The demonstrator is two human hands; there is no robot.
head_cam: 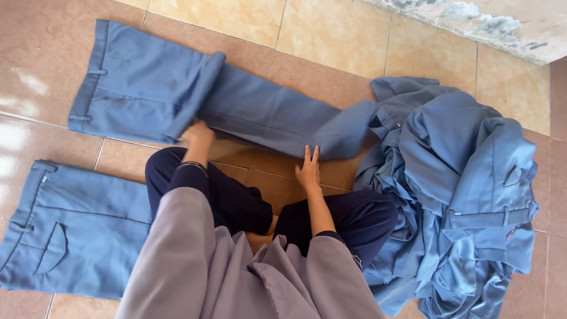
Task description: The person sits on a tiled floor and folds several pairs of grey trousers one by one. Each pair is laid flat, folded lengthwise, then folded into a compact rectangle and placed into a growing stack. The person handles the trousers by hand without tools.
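Fingers (pixel 309 155) of the right hand (pixel 308 171) lie flat — released — on the blue trousers' (pixel 266 112) near edge.

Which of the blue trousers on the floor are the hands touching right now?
The blue trousers stretched across the top, partly folded. The left hand and right hand rest on their near edge; the folded pair and the pile lie untouched.

Glossy tan and reddish-brown floor tiles (pixel 331 35) run under everything, catching bright light at the near left. Far right, a weathered wall base (pixel 496 26) shows peeling, blotchy paint.
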